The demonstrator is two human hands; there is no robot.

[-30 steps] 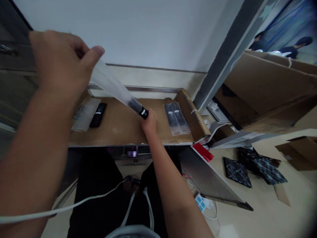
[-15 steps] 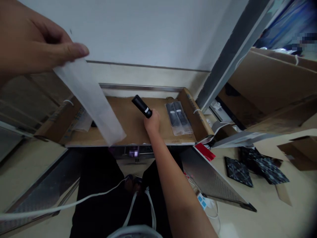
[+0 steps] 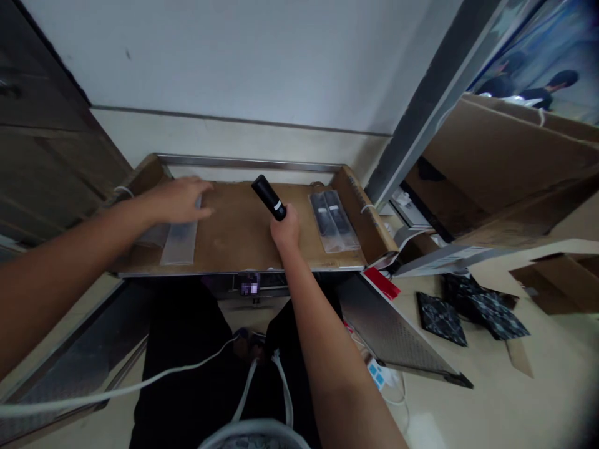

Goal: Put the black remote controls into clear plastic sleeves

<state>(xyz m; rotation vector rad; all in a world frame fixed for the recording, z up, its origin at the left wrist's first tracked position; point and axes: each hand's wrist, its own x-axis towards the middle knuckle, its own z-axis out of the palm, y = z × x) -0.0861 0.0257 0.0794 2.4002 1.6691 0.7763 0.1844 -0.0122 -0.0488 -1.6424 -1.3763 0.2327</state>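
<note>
My right hand (image 3: pixel 286 229) grips the lower end of a black rod-shaped object (image 3: pixel 266 192) with a small white label, held tilted over the cardboard-lined tray (image 3: pixel 234 240). Its exact kind cannot be told. At the tray's left side my left hand (image 3: pixel 180 199) has thumb and fingers apart, with nothing between them. Just below it, partly covered by the hand, a clear plastic sleeve (image 3: pixel 180 245) lies on the cardboard. Two similar black objects (image 3: pixel 329 209), also white-labelled, rest in clear sleeves at the tray's right end.
Raised cardboard sides (image 3: pixel 362 209) bound the tray. Metal flaps (image 3: pixel 397 330) spread out below it. A large cardboard box (image 3: pixel 515 168) stands at right, beyond a grey post (image 3: pixel 425 93). Dark patterned panels (image 3: pixel 496 312) lie on the floor. Two people (image 3: pixel 556 84) appear at upper right.
My left hand has come down from the upper left and let go of the plastic sleeve, which now lies on the tray. My right hand still holds the black object in nearly the same place.
</note>
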